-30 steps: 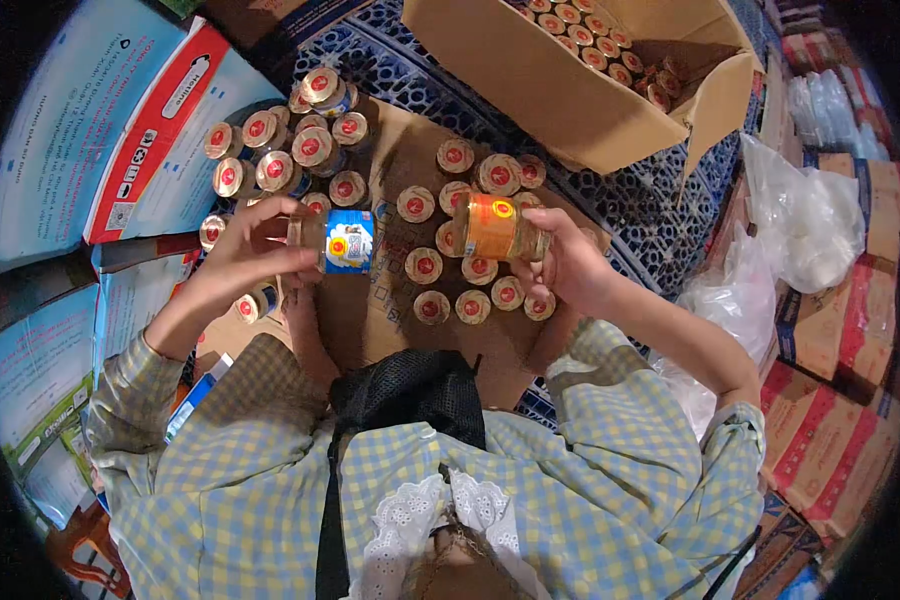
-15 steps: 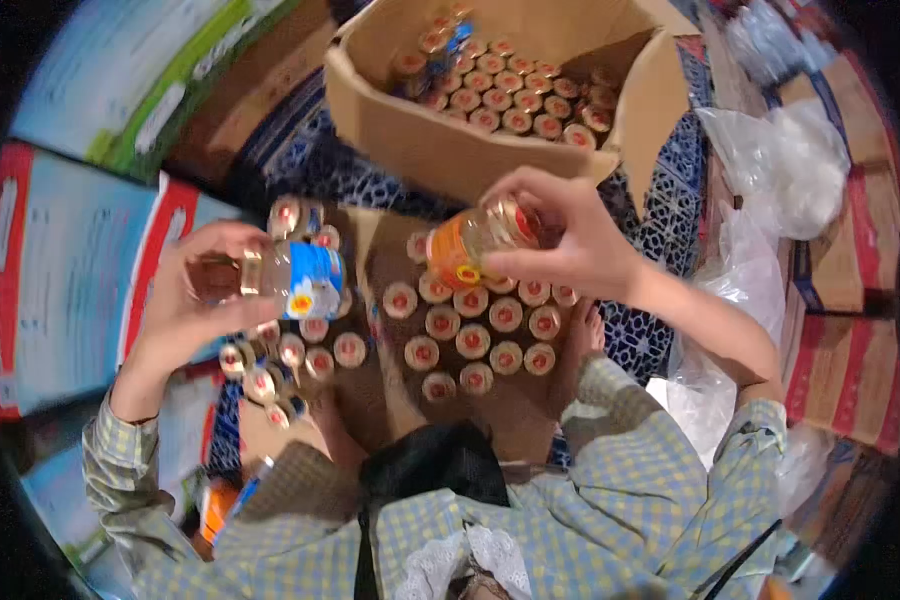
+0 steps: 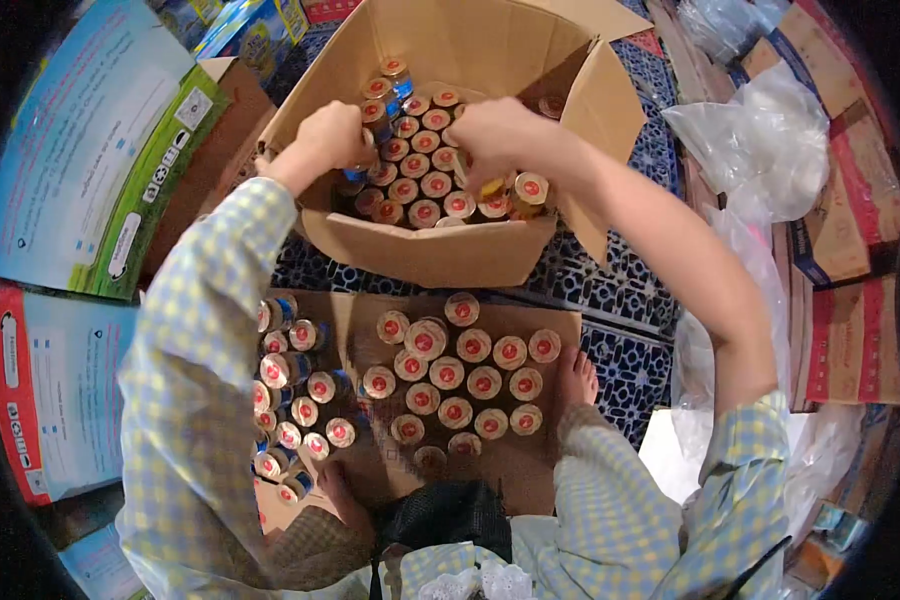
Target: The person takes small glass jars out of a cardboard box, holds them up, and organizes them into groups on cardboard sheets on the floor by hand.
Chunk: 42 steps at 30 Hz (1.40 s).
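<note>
My left hand [image 3: 332,140] reaches over the left side of an open cardboard box [image 3: 420,245]. Its fingers are closed around a blue-labelled glass jar [image 3: 354,175], mostly hidden under the hand. On the box's right side, my right hand [image 3: 500,145] points down with fingers closed on an orange-labelled jar [image 3: 492,188], only partly visible. Between the hands stand rows of jars with gold lids [image 3: 435,184] bearing red marks. A few blue-labelled jars [image 3: 395,75] are by the box's far left corner. Whether either held jar touches the box bottom cannot be made out.
In front of me, a flat cardboard sheet [image 3: 530,470] carries a group of upright jars [image 3: 454,412] and, at left, blue-labelled jars [image 3: 305,411]. Printed cartons [image 3: 80,380] line the left. Plastic bags [image 3: 760,150] and stacked boxes [image 3: 850,345] stand at right.
Both hands have moved forward from above the cardboard sheet into the box, the left with the blue-labelled jar and the right with the orange-labelled one. The view has shifted forward.
</note>
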Each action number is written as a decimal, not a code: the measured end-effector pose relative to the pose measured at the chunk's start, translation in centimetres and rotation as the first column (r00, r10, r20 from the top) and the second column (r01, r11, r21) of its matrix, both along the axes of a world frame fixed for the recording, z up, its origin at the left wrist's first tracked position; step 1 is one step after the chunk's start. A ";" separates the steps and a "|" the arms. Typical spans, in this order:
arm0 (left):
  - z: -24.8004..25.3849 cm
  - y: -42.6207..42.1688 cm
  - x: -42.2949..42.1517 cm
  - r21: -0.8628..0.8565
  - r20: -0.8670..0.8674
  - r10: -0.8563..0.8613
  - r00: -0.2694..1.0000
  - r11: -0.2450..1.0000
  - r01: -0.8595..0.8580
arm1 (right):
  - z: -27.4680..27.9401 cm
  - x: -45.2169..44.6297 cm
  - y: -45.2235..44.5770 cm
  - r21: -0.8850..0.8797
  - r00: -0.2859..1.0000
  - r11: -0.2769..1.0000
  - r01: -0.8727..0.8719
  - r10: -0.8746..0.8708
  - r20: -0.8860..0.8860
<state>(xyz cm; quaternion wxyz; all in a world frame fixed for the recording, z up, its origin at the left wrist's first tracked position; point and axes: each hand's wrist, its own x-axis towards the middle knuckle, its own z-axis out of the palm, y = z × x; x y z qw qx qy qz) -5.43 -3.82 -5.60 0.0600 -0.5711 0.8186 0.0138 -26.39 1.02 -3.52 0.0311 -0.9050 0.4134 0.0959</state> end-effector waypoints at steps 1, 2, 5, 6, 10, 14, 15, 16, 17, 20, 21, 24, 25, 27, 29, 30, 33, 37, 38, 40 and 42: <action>-0.7 -0.7 -0.2 0.056 0.063 0.028 0.998 0.998 -0.031 | -0.5 0.1 0.1 -0.004 0.990 1.000 -0.011 0.011 -0.140; -1.4 -1.4 -0.3 0.113 0.126 0.052 0.991 0.991 -0.066 | -0.9 -0.1 0.0 0.001 0.990 1.000 -0.007 0.007 -0.144; -2.8 -3.0 0.0 0.187 0.263 0.091 0.960 0.972 -0.143 | -2.0 -0.3 0.2 0.150 0.951 0.987 0.053 -0.004 -0.310; -3.1 -3.5 0.1 0.188 0.337 0.115 0.934 0.964 -0.187 | -2.1 -0.5 0.2 0.158 0.947 0.986 0.058 -0.004 -0.321; -3.2 -3.5 0.3 0.230 0.450 0.036 0.892 0.961 -0.154 | -2.1 -0.6 0.2 0.327 0.929 0.932 0.157 -0.027 -0.369; -3.7 -3.1 0.5 0.297 0.488 -0.093 0.868 0.953 -0.064 | -3.2 0.4 -0.7 0.431 0.804 0.850 0.303 0.015 -0.594; -3.9 -2.9 0.5 0.309 0.477 -0.114 0.871 0.950 -0.045 | -3.7 0.4 -0.9 0.412 0.784 0.860 0.301 0.023 -0.620; -3.9 -2.9 0.6 0.317 0.463 -0.126 0.878 0.948 -0.031 | -4.2 0.4 -1.2 0.392 0.764 0.870 0.298 0.029 -0.644; -4.0 -2.8 0.7 0.326 0.443 -0.148 0.884 0.945 -0.006 | -4.8 0.5 -1.5 0.373 0.744 0.880 0.293 0.035 -0.668; -3.9 -3.0 0.9 0.326 0.345 -0.192 0.919 0.942 0.074 | -6.0 0.6 -2.3 0.423 0.742 0.882 0.207 0.141 -0.656; -3.9 -3.1 1.1 0.285 0.282 -0.183 0.942 0.953 0.100 | -6.3 0.6 -2.6 0.446 0.739 0.880 0.165 0.189 -0.647; -2.2 -1.5 2.4 -0.045 -0.139 -0.138 0.981 0.990 0.133 | -5.2 0.8 -2.2 0.453 0.676 0.876 0.164 0.234 -0.698; -0.8 0.3 3.0 -0.171 -0.341 -0.222 0.913 0.970 0.172 | -4.0 1.1 -1.4 0.450 0.637 0.874 0.186 0.242 -0.732; 3.2 5.8 4.2 -0.305 -0.546 -0.309 0.779 0.939 0.159 | -3.1 1.4 -1.0 0.438 0.581 0.874 0.209 0.249 -0.775; 5.7 11.1 6.3 -0.221 -0.664 -0.219 0.714 0.971 0.092 | -3.2 1.2 -1.1 0.418 0.581 0.881 0.220 0.226 -0.782; 6.2 13.7 7.8 -0.125 -0.740 -0.126 0.661 0.991 0.049 | -4.1 0.7 -1.7 0.399 0.612 0.889 0.226 0.189 -0.768; 7.1 21.4 11.6 0.010 -0.630 0.069 0.773 0.997 -0.081 | -5.6 0.1 -2.6 0.293 0.780 0.926 0.240 -0.004 -0.626; 3.2 27.9 16.5 0.226 -0.449 0.299 0.842 0.950 -0.217 | -2.4 0.9 0.7 -0.069 0.877 0.997 0.032 0.005 0.481; 1.0 29.2 18.1 0.244 -0.418 0.333 0.845 0.937 -0.249 | -1.2 1.5 2.3 -0.207 0.697 0.978 0.015 0.138 0.703; -2.3 30.9 19.9 0.318 -0.144 0.335 0.931 0.907 -0.277 | 1.0 2.7 7.0 -0.210 0.604 0.977 0.037 0.146 0.784; -3.1 32.0 18.6 0.241 -0.158 0.347 0.925 0.921 -0.305 | 1.5 3.7 11.1 -0.210 0.506 0.976 0.061 0.151 0.849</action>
